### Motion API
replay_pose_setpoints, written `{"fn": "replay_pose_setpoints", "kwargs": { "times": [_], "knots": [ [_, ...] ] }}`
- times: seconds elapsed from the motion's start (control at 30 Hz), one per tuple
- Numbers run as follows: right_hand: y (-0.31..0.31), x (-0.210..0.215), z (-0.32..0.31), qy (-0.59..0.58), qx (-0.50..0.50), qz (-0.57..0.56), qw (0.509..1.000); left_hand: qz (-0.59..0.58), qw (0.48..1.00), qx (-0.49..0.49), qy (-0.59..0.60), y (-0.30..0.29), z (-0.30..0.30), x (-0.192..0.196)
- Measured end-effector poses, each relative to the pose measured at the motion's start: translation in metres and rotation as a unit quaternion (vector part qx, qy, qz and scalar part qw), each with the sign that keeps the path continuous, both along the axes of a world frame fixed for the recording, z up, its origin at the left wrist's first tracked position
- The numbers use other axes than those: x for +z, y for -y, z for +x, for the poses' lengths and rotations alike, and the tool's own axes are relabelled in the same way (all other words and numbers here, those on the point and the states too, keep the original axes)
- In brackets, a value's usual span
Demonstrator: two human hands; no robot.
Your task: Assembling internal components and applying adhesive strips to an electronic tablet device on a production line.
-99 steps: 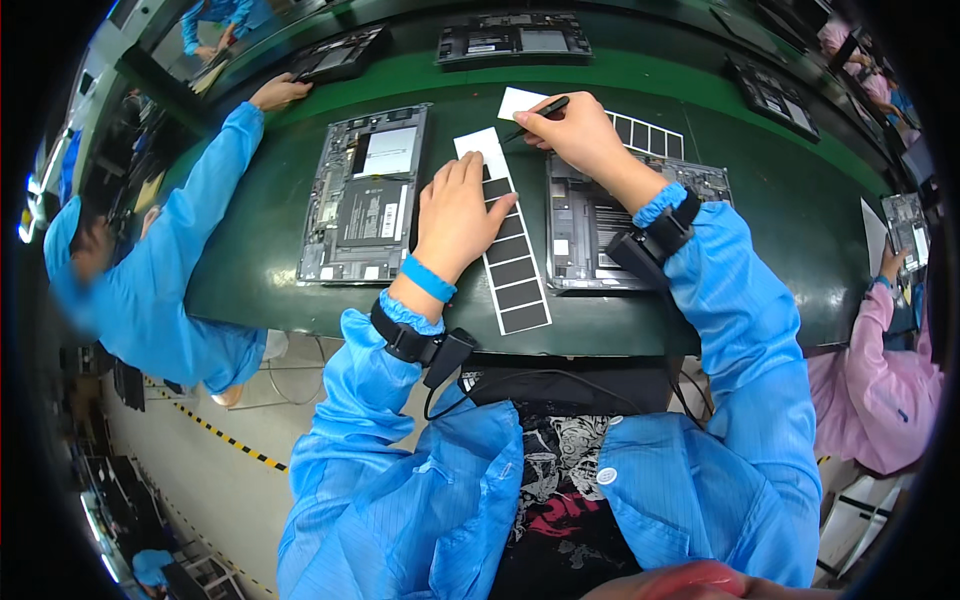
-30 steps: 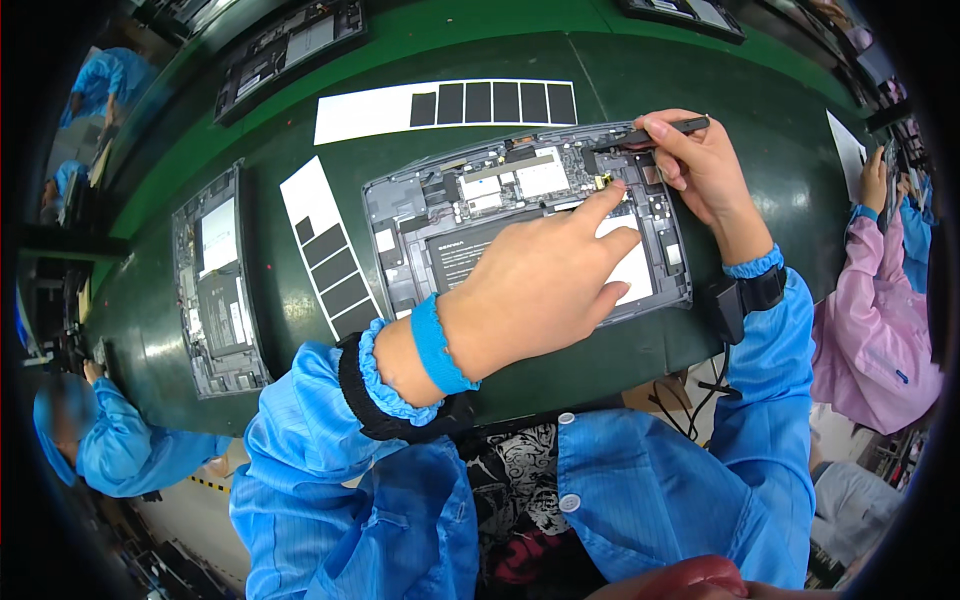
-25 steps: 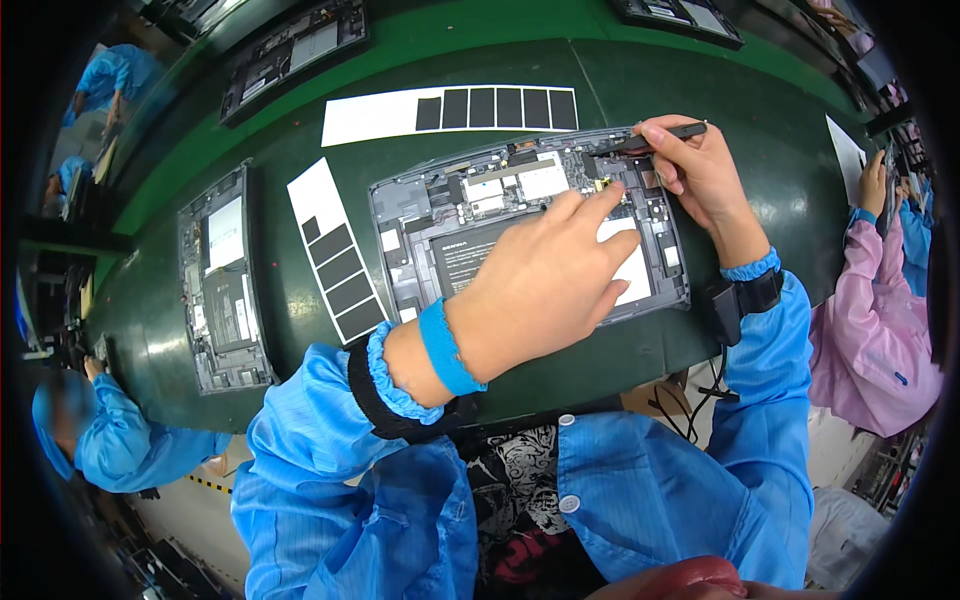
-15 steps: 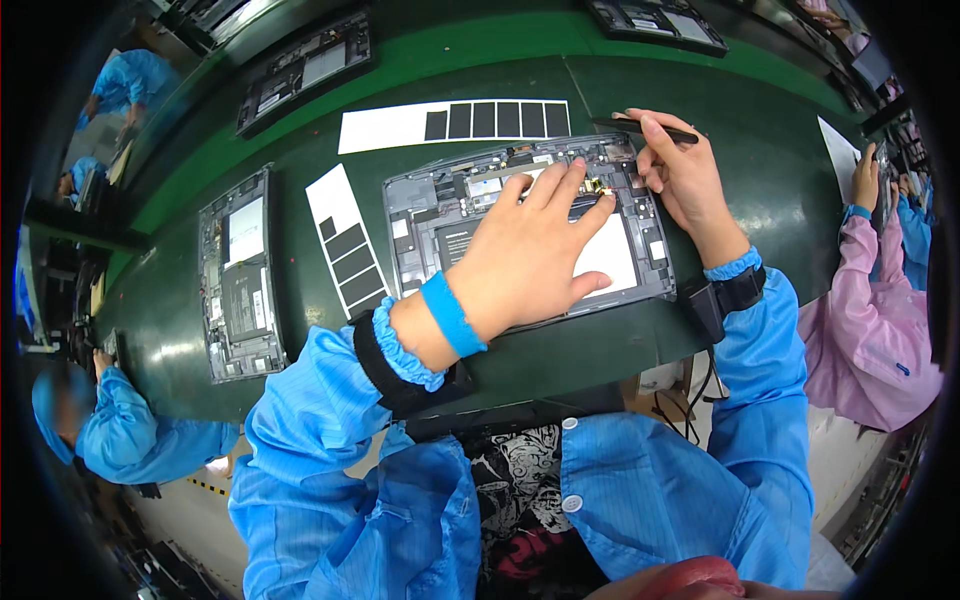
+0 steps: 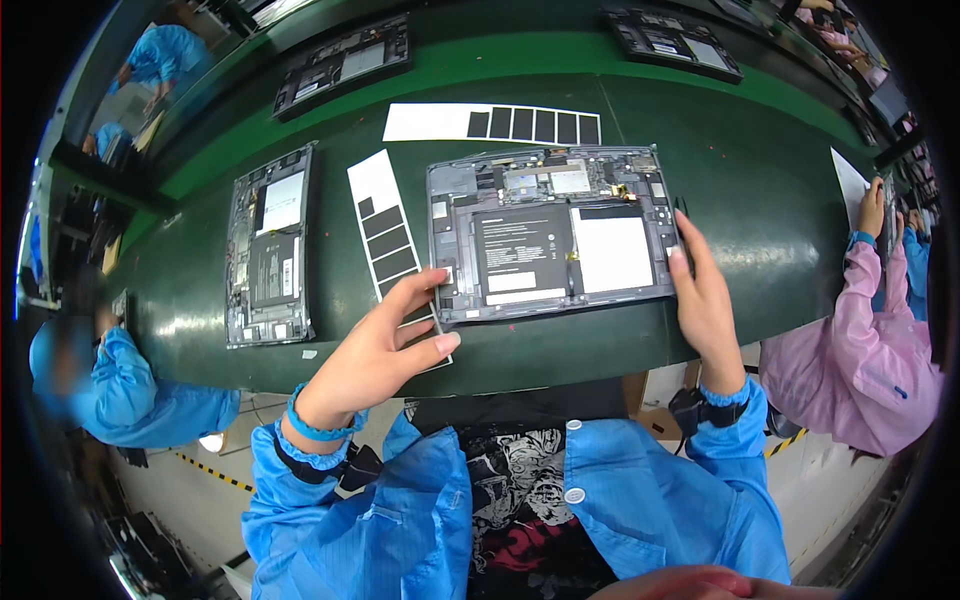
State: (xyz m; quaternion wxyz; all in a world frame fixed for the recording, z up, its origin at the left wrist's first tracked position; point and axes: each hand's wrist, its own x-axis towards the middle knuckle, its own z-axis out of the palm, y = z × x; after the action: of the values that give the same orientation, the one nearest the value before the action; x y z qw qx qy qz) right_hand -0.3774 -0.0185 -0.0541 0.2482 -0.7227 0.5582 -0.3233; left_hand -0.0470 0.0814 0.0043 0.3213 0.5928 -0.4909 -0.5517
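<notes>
An opened tablet (image 5: pixel 560 308) lies on the green bench, showing its circuit board, a black battery (image 5: pixel 520 243) and a white rectangular panel (image 5: pixel 612 250). At its lower left corner is my left hand (image 5: pixel 372 345), fingers spread, with a fingertip touching the edge and the thumb apart. My right hand (image 5: pixel 708 295) rests along the tablet's right edge, fingers on the frame. The dark tips of tweezers (image 5: pixel 682 206) stick out past those fingers; the rest is hidden by the hand.
A white strip with black stickers (image 5: pixel 540 125) lies behind the tablet, another sticker strip (image 5: pixel 385 235) to its left, partly under my left hand. Another opened tablet (image 5: pixel 270 245) stands further left. Two more (image 5: pixel 345 65) (image 5: pixel 675 45) sit at the back. Co-workers sit at both sides.
My left hand has moved off the tablet's middle to its lower left corner. My right hand has come down from the top right corner to the right edge. The tablet now lies straighter.
</notes>
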Motion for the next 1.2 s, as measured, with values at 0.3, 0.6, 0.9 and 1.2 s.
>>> {"fn": "replay_pose_setpoints", "kwargs": {
  "times": [0.3,0.6,0.9,1.2],
  "knots": [
    [0.064,0.031,0.026,0.576,-0.006,0.133,0.806,-0.159,0.954,-0.009,-0.253,0.019,0.016,0.043],
    [0.28,0.026,0.12,0.491,-0.13,0.019,0.861,-0.141,0.982,0.115,0.045,0.086,0.156,0.105],
    [0.235,0.013,0.145,0.129,0.0,-0.151,0.98,0.063,0.916,0.344,0.196,0.22,0.304,-0.008],
    [0.17,0.002,0.047,0.319,0.027,0.042,0.946,0.072,0.965,0.238,0.081,0.279,0.336,-0.02]
  ]
}}
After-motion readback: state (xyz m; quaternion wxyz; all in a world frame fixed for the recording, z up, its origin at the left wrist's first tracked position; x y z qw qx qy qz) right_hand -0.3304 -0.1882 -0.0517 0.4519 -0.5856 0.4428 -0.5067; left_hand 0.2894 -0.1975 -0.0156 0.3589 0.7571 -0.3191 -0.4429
